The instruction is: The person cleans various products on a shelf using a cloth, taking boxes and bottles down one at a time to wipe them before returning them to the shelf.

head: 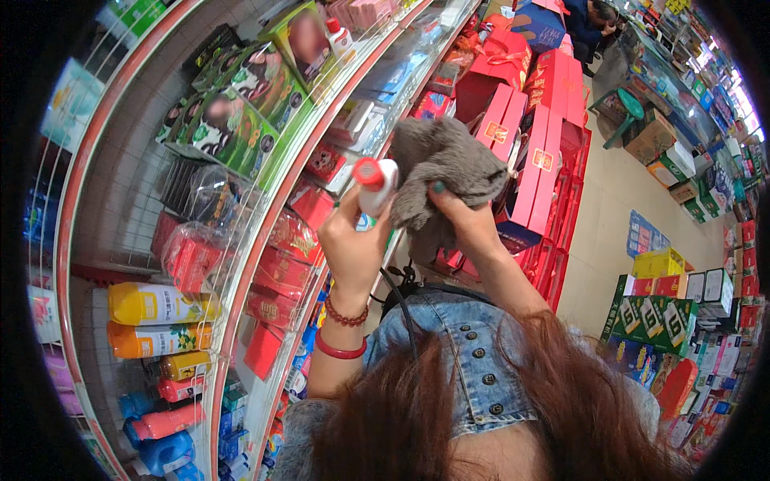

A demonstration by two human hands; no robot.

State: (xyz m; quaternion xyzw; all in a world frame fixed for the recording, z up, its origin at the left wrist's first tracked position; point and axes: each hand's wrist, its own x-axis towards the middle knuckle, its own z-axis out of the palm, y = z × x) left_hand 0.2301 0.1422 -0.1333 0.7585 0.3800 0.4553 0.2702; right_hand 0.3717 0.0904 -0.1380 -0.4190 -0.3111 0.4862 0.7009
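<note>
My left hand [352, 240] grips a small white plastic bottle [379, 193] with a red cap, held up before the shelves. In my right hand [466, 225] is a crumpled grey-brown cloth [442, 162], its folds hanging over the fingers and hiding most of them. The cloth is right beside the bottle; whether the two touch I cannot tell. A similar white bottle with a red cap [341, 41] stands on the upper shelf, next to green boxes of hair product [240, 120].
Shelf edges [289, 198] run along my left, with yellow and orange spray cans [159, 305] and red packets [280, 270]. Red gift boxes [535, 162] are stacked ahead on the right. Across the tiled floor [592, 240] are a green stool [628, 108], cartons and, farther off, a seated person [592, 24].
</note>
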